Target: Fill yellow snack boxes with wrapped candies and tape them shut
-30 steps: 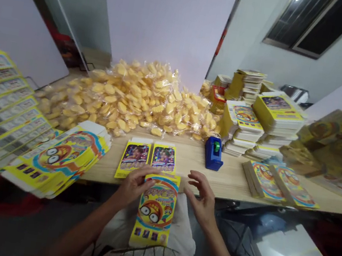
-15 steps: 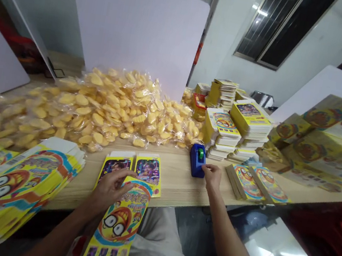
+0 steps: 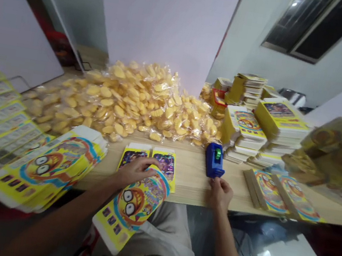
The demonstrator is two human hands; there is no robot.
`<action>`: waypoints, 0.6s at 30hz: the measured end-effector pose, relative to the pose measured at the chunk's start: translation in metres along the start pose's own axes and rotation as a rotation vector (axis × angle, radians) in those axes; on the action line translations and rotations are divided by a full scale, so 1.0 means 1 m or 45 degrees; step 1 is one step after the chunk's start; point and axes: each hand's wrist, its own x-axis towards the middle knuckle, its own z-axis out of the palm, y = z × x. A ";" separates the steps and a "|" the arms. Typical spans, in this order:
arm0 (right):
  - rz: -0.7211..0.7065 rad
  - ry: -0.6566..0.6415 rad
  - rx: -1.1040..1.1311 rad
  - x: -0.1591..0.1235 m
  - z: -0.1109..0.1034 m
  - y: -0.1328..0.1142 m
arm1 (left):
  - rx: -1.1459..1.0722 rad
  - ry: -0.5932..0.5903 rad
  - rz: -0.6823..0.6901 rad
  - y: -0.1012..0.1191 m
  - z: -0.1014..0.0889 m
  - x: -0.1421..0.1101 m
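Observation:
My left hand [image 3: 137, 171] is closed on the upper edge of a yellow cartoon-printed box [image 3: 133, 205], which is tilted above my lap. Just behind it, two yellow boxes with dark picture panels, a left one [image 3: 133, 154] and a right one [image 3: 166, 166], lie side by side at the table's edge. A blue tape dispenser [image 3: 214, 163] with a green roll [image 3: 217, 154] stands to the right. At its near cutting end my right hand [image 3: 220, 194] is pinched on the end of the tape; the strip itself barely shows.
A large heap of yellow pieces in clear bags [image 3: 136, 100] covers the table's back. At left lie flat printed boxes [image 3: 59, 166]. Stacked boxes [image 3: 244, 131] stand behind the dispenser, with a red basket [image 3: 218, 103] nearby. Two more cartoon boxes [image 3: 270, 192] lie at right.
The camera view has shifted, so the table appears farther right. The box in my left hand has tilted, its lower end swinging left. My right hand has moved just below the dispenser's near end.

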 end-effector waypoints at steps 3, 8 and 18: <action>0.048 -0.599 -0.017 -0.013 0.014 -0.037 | 0.091 -0.159 0.072 0.000 0.000 0.011; -0.299 -1.566 -0.311 -0.030 0.057 -0.102 | 0.096 -0.404 0.107 0.000 0.007 0.022; 0.151 -1.728 0.078 -0.043 0.075 -0.094 | -0.263 -0.411 0.163 0.022 0.010 -0.002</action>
